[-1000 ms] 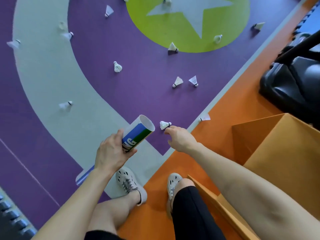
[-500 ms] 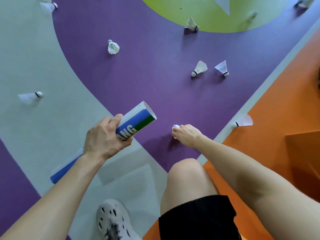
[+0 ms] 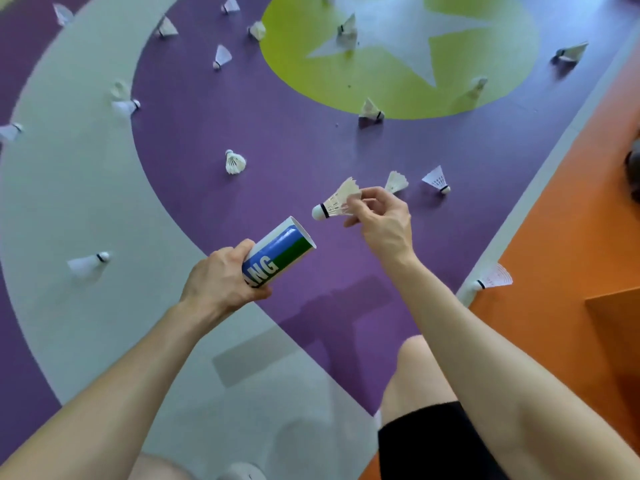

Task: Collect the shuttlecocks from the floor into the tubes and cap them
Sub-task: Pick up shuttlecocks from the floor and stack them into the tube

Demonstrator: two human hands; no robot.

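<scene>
My left hand grips a white, blue and green shuttlecock tube, its open mouth tilted up and to the right. My right hand pinches a white feather shuttlecock by its skirt, cork end pointing left and down, just above the tube's mouth and apart from it. Several more shuttlecocks lie on the floor: one on the purple area, two just beyond my right hand, one on the grey band at left, one by the orange edge.
The floor is painted in purple, grey, a green circle with a grey star and orange at right. An orange box corner sits at the right edge. My knee is below my right arm.
My right hand has picked the shuttlecock off the floor and raised it toward the tube's mouth. The left hand has kept hold of the tube and tilted it up. The view has lifted.
</scene>
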